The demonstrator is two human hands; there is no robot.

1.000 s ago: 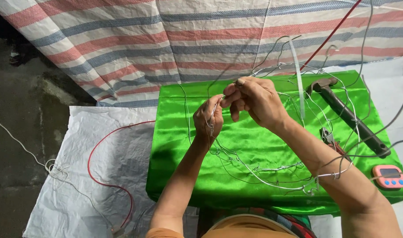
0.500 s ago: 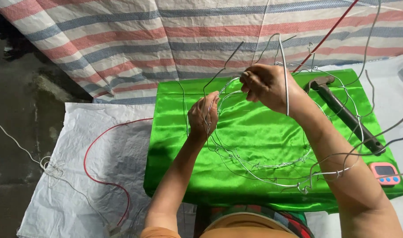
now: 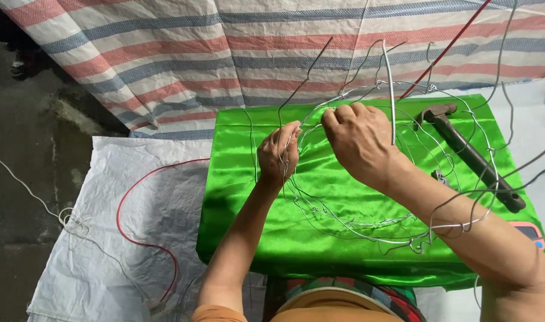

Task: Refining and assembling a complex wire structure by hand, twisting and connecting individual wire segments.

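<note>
A frame of thin grey wire (image 3: 368, 223) with several looping strands hangs over a block draped in shiny green cloth (image 3: 242, 197). My left hand (image 3: 277, 154) is closed around wire strands at the frame's left side. My right hand (image 3: 359, 138) pinches the wire at the frame's upper edge, close beside the left hand. Loose wire ends stick up behind both hands. My right forearm passes through the wire loops.
A dark hammer (image 3: 472, 154) lies on the cloth at the right. A small pink device (image 3: 531, 231) sits at the right edge. A red cord (image 3: 138, 235) curls over the white woven sack (image 3: 105, 262) on the left. A striped tarp (image 3: 165, 53) hangs behind.
Both hands have shifted along the wire frame. My right hand dropped from its raised spot back toward my left hand, and the frame turned slightly.
</note>
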